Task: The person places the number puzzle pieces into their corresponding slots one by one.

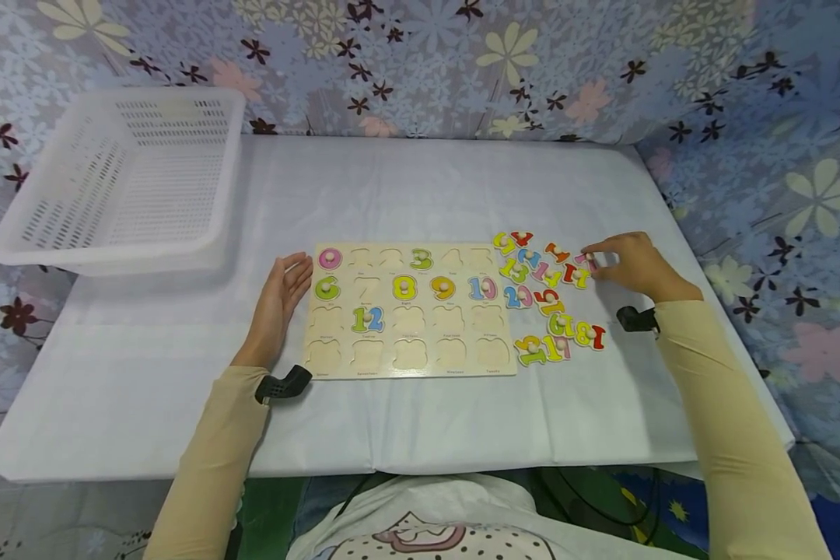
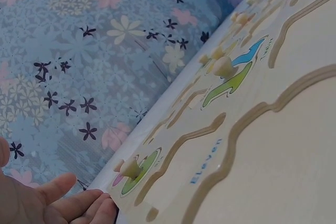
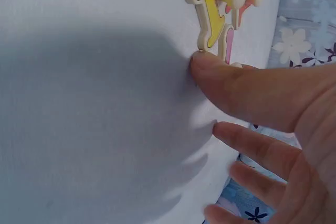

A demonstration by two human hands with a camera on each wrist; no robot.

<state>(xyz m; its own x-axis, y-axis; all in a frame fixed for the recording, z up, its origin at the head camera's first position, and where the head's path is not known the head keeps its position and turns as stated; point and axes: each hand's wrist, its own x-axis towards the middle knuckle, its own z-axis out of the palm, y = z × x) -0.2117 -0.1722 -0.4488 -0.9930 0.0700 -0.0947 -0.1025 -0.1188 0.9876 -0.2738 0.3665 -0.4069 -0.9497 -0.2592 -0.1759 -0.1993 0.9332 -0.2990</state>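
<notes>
A wooden number puzzle board [image 1: 409, 354] lies on the table; 0, 3, 6, 8, 9, 10 and 12 sit in their slots. My left hand [image 1: 280, 303] rests at its left edge, fingers extended, fingertips by the green 6 [image 2: 142, 171]. To the right of the board, loose knobbed number pieces [image 1: 547, 299] lie in a cluster. At that cluster's far right edge my right hand [image 1: 626, 264] pinches a small pink number piece [image 1: 586, 260] between thumb and forefinger. The thumb [image 3: 215, 69] hides most of this piece [image 3: 229, 43] in the right wrist view, beside a yellow-and-red piece [image 3: 212, 11].
A white perforated plastic basket [image 1: 140, 179] stands at the table's far left. White cloth [image 1: 420, 435] covers the table. Flowered fabric [image 1: 420, 70] hangs behind and at the sides. The person's shirt [image 1: 427, 521] is at the near edge.
</notes>
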